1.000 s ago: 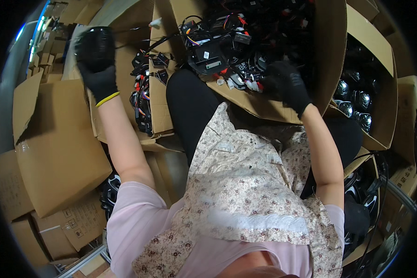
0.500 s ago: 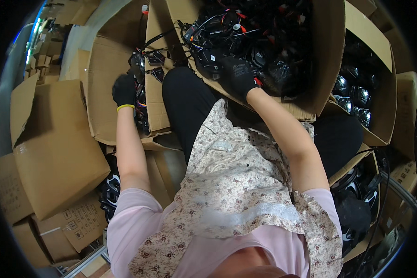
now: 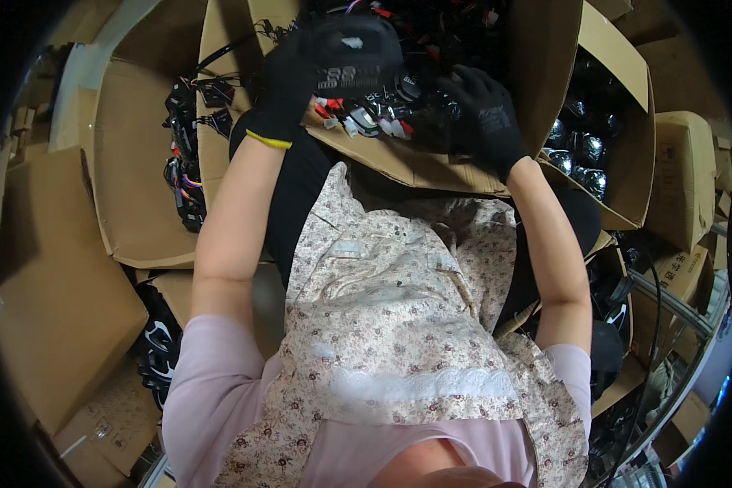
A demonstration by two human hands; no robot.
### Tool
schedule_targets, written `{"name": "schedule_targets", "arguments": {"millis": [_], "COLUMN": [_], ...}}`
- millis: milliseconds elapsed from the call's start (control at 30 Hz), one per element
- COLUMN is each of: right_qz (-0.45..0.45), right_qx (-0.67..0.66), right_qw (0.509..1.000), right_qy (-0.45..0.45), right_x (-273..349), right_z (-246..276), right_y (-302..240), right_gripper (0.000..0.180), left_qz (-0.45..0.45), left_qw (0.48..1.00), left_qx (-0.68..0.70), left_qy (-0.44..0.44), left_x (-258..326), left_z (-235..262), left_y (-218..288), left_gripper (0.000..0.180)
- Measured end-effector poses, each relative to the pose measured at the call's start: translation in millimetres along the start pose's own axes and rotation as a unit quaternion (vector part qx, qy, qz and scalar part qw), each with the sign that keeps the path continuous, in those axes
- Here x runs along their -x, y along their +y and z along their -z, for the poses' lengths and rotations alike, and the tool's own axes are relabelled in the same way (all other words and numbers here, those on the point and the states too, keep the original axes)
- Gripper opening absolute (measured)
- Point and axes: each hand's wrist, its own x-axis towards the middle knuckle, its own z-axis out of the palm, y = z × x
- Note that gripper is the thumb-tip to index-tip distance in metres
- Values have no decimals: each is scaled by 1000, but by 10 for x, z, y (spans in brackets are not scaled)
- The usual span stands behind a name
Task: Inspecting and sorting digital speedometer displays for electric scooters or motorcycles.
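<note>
Risk first, judged from the tangle: wires snagging. Black lamp unit (image 3: 358, 61) held over the front flap of the central cardboard box (image 3: 431, 167), with its red, white and black connector leads (image 3: 342, 122) trailing down just under the left hand into the heap of similar parts. Likely to drag 1 or 2 neighbouring units up and out over the flap if lifted fast, or to strain a plug. Also possible: a slip, given that the grip sits on one side of the housing only.

Left hand (image 3: 289, 81), in a black glove with a yellow cuff: fingers curled narrow around the left side of the lamp unit, clearly gripping it. Right hand (image 3: 484, 118), also black-gloved: fingers bent and spread moderately, pressed down among the dark parts and wires just right of the unit; whether anything is actually pinched there cannot be told (palm turned away, contents too dark).

Beyond the right hand, further right: a second open box holding shiny round reflector lamps (image 3: 581, 150). Left of the left hand: another open carton (image 3: 138, 187) with a strip of black wire harnesses (image 3: 185, 175) along its inner edge. Below both hands: a floral apron (image 3: 390, 325) over the lap.
</note>
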Motion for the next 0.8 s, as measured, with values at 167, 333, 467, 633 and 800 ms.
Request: {"name": "schedule_targets", "arguments": {"millis": [167, 333, 467, 633, 800], "right_qz": [153, 227, 249, 31, -57], "right_qx": [218, 217, 156, -90, -179], "right_qw": [950, 939, 946, 993, 969], "right_qy": [-164, -139, -136, -68, 162], "right_x": [154, 124, 43, -180, -564], "right_z": [-269, -531, -463, 3, -182], "right_y": [87, 339, 321, -136, -619], "right_gripper": [54, 52, 49, 94, 108], "left_qz": [134, 152, 157, 96, 14], "left_qw": [884, 857, 864, 902, 960], "left_qx": [443, 491, 470, 416, 276], "left_qy": [68, 37, 86, 65, 38], "left_x": [-126, -59, -64, 38, 40], "left_z": [77, 29, -20, 44, -67], "left_y": [-287, -308, -349, -277, -3], "left_gripper": [39, 43, 42, 42, 43]}}
